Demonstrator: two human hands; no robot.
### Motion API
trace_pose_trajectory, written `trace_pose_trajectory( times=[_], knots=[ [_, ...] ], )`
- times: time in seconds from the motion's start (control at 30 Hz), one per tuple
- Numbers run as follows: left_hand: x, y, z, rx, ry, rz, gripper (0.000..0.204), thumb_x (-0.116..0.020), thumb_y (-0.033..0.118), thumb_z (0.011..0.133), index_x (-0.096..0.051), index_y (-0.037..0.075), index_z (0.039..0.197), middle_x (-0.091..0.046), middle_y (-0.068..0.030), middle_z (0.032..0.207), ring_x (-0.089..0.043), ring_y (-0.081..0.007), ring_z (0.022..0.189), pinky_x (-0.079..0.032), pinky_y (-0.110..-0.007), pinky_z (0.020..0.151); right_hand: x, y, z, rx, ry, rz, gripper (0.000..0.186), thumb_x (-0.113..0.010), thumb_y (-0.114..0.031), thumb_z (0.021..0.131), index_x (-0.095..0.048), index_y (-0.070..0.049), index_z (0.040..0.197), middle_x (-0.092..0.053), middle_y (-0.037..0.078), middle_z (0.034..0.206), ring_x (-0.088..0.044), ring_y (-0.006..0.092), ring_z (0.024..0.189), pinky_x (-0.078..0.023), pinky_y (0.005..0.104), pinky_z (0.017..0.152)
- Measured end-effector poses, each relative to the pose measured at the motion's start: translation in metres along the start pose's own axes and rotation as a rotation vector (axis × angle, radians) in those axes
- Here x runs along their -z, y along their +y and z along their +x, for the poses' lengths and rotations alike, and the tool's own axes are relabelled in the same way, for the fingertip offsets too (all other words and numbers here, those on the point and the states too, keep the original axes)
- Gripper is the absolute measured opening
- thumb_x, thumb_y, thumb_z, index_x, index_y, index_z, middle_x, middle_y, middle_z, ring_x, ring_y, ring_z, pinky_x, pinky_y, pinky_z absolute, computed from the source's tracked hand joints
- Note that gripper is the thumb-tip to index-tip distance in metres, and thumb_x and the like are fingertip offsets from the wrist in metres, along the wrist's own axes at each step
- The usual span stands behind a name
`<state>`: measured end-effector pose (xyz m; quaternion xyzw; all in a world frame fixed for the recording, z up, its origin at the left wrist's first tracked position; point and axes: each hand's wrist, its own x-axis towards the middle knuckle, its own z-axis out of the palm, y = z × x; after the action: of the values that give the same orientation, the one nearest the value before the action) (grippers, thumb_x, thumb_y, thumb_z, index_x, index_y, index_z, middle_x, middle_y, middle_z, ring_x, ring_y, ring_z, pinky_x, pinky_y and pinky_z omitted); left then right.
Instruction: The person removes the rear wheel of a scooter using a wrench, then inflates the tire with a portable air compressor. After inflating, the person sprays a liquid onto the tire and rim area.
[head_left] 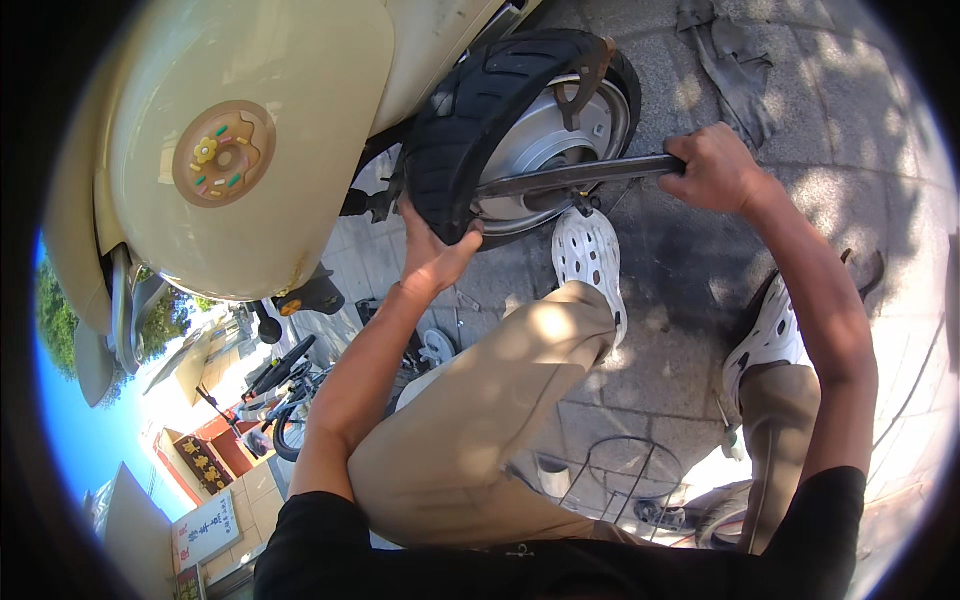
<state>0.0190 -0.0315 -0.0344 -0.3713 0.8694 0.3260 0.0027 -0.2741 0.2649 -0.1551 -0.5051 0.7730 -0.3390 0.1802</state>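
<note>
The black tyre point(480, 110) was gripped by the left hand point(432, 250) at its lower edge, fingers curled up onto the rubber and the thumb spread to the side — a hold that looked meant to steady the tyre or peel it away from the silver wheel hub point(555, 140) just beyond the fingers. The tyre sat partly off the rim, bulging toward the cream scooter body point(250, 130) that lay tipped on its side above and to the left of that hand.

The right hand point(712, 168) was closed tightly round the end of a long dark lever bar point(580, 175). From this fist the bar ran leftward across the hub and under the tyre's bead, close above the left hand, so the long reach appeared chosen for leverage. A second hooked tool point(580, 85) was lodged over the tyre's far edge, beyond the bar.

Just below the bar, a white perforated shoe point(590, 265) was set against the wheel — seemingly to brace it — while the other shoe point(765, 340) rested on the paved ground point(680, 300) under the right forearm. A crumpled rag point(730, 60) lay past the right fist.
</note>
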Motion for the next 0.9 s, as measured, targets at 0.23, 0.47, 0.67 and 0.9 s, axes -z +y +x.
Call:
trace_pose_trajectory(
  times=[0.23,0.47,0.67,0.9],
  knots=[
    [0.011,-0.007,0.003,-0.019,-0.013,0.074,0.125,-0.088,0.023,0.079,-0.003,-0.005,0.166,-0.039,-0.0283,0.157,-0.044,-0.0342,0.146,-0.036,-0.041,0.125,-0.002,-0.001,0.003,-0.011,0.002,-0.080,0.026,-0.078,-0.034,0.079,-0.074,-0.008,0.081,-0.071,0.018,0.070,-0.072,0.0422,0.073,-0.058,0.0525,0.072],
    [0.003,-0.015,0.005,0.013,-0.051,0.005,0.125,-0.090,0.025,0.078,-0.004,-0.005,0.165,-0.042,-0.0284,0.154,-0.048,-0.0350,0.143,-0.039,-0.044,0.123,0.034,0.004,0.017,0.069,0.046,-0.182,0.021,-0.080,-0.030,0.078,-0.074,-0.010,0.080,-0.071,0.016,0.070,-0.072,0.0402,0.071,-0.058,0.0517,0.069],
    [0.005,0.004,0.006,0.006,-0.035,0.103,0.124,-0.090,0.027,0.077,-0.008,-0.005,0.165,-0.041,-0.0302,0.157,-0.048,-0.0377,0.145,-0.038,-0.045,0.124,0.023,0.023,0.034,0.081,0.005,-0.132,0.026,-0.081,-0.033,0.077,-0.077,-0.007,0.081,-0.072,0.019,0.072,-0.072,0.0428,0.075,-0.058,0.0526,0.074],
    [0.013,0.008,0.003,0.044,-0.013,0.078,0.126,-0.091,0.030,0.074,-0.010,-0.005,0.165,-0.040,-0.0297,0.161,-0.044,-0.0387,0.150,-0.034,-0.045,0.128,0.038,-0.015,0.032,-0.244,-0.359,-0.078,0.029,-0.080,-0.036,0.080,-0.082,-0.007,0.087,-0.077,0.018,0.083,-0.075,0.0413,0.086,-0.059,0.0524,0.082]
  ],
)
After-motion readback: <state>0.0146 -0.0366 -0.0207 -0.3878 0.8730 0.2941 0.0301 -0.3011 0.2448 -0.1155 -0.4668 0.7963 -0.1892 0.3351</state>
